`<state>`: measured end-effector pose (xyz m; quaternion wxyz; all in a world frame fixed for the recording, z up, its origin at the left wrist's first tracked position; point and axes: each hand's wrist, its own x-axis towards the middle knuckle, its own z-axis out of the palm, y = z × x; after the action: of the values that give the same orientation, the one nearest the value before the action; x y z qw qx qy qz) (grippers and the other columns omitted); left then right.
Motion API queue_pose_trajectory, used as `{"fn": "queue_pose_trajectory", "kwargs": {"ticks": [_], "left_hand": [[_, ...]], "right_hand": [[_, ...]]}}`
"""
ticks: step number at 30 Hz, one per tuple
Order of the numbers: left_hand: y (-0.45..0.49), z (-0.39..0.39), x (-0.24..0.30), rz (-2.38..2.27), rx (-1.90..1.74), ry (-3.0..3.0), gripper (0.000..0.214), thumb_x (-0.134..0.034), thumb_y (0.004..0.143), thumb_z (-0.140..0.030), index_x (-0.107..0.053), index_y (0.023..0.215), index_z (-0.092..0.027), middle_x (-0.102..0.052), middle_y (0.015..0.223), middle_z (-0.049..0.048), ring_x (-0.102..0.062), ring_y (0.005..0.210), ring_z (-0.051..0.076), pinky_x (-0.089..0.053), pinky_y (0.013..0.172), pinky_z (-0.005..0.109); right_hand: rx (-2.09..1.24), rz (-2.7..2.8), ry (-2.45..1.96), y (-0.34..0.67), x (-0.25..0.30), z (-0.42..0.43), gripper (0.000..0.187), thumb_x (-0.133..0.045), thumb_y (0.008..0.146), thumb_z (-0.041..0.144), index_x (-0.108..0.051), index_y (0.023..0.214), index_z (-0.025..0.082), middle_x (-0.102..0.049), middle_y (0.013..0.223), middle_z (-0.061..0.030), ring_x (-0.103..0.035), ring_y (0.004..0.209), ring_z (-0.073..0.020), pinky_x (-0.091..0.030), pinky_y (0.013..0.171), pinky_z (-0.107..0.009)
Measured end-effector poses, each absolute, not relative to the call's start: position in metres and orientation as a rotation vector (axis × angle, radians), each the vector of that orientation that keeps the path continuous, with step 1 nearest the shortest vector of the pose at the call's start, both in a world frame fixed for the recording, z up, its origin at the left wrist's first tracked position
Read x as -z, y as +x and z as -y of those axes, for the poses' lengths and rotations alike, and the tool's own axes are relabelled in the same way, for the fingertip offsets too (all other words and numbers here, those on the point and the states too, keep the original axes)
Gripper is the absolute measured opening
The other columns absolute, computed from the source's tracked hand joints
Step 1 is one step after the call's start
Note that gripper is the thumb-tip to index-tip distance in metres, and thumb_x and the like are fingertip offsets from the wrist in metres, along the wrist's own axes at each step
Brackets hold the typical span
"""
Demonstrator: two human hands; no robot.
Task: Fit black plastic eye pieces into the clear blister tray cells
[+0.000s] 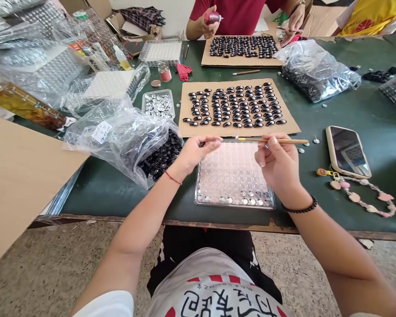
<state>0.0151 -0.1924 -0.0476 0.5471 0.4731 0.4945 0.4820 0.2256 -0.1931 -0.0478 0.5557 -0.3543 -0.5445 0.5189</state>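
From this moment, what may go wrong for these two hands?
The left hand is close to the open bag, so a bump might spill its black pieces. The tray lies near the table edge; a push could send it off. The right hand holds a stick near the cardboard, so a slip might disturb the rows there.

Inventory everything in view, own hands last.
Table: one, green, centre
Grid trays: several, clear, near, left, right
Sticks: several, brown, held, lying
Cardboard sheets: two, brown, centre, far
Bags: several, clear, left, right
Black pieces: many, black, sheets, left bag
Silver pieces: many, silver, left box
Bottles: several, mixed, left, far
Jar: one, clear, behind box
Phone: one, cream-cased, right
Beaded strap: one, pinkish, right
Co-worker: one, red top, far
Left hand: one, red cord, by tray
Right hand: one, black bracelet, holding stick
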Motion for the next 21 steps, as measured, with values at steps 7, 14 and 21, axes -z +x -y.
{"fn": "queue_pose_trajectory", "kwargs": {"ticks": [7, 14, 21], "left_hand": [[-0.003, 0.180, 0.049, -0.997, -1.290, 0.736, 0.032, -0.043, 0.082, -0.047, -0.060, 0.090, -0.021, -0.026, 0.048, -0.0061, -0.016, 0.038, 0.005, -0.016, 0.036, 0.020], [0.033, 0.206, 0.053, -1.319, -1.193, 1.442, 0.029, -0.055, 0.076, -0.042, -0.062, 0.095, -0.021, -0.046, 0.055, -0.0022, -0.036, 0.046, 0.008, -0.027, 0.044, 0.022], [0.038, 0.212, 0.057, -1.568, -0.806, 2.123, 0.033, -0.032, 0.088, -0.039, -0.060, 0.098, -0.024, -0.064, 0.096, 0.0053, -0.057, 0.087, 0.019, -0.036, 0.067, 0.027]], "right_hand": [[-1.242, 1.275, -0.840, 0.227, 0.046, 0.192, 0.018, -0.048, 0.084, 0.040, -0.049, 0.084, 0.023, -0.046, 0.072, 0.0016, -0.037, 0.041, -0.0053, -0.027, 0.039, -0.023], [-1.105, 1.597, -0.862, 0.219, 0.051, 0.203, 0.018, -0.048, 0.086, 0.035, -0.054, 0.085, 0.019, -0.051, 0.072, -0.0001, -0.044, 0.045, -0.0062, -0.034, 0.042, -0.022], [-0.863, 1.908, -0.870, 0.220, 0.058, 0.203, 0.016, -0.046, 0.086, 0.030, -0.056, 0.088, 0.018, -0.051, 0.077, -0.0025, -0.047, 0.056, -0.0095, -0.038, 0.051, -0.024]]}}
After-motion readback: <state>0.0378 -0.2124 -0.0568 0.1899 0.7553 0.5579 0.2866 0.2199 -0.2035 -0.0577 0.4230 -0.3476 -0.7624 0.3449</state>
